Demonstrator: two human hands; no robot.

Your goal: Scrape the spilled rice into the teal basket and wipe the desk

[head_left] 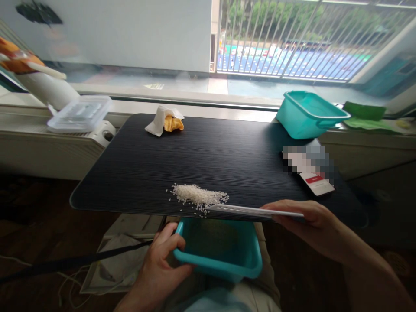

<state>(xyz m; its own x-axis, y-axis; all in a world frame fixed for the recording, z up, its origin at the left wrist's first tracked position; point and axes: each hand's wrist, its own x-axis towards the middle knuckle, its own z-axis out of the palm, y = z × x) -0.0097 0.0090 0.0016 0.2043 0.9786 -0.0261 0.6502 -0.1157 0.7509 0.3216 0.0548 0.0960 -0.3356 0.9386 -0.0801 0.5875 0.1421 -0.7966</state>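
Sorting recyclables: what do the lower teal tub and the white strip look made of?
Lower teal tub: likely plastic; smooth, slightly glossy, moulded rolled rim. White strip: probably plastic too, thin, flat, stiff, with dark marks; painted metal is possible.

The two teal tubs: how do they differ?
The far tub stands on the table, at its far right corner, untouched; the near tub hangs below its near edge, gripped at the rim by the left hand. The near tub seems to hold grains; the far tub's floor is hidden. Both are teal, rectangular.
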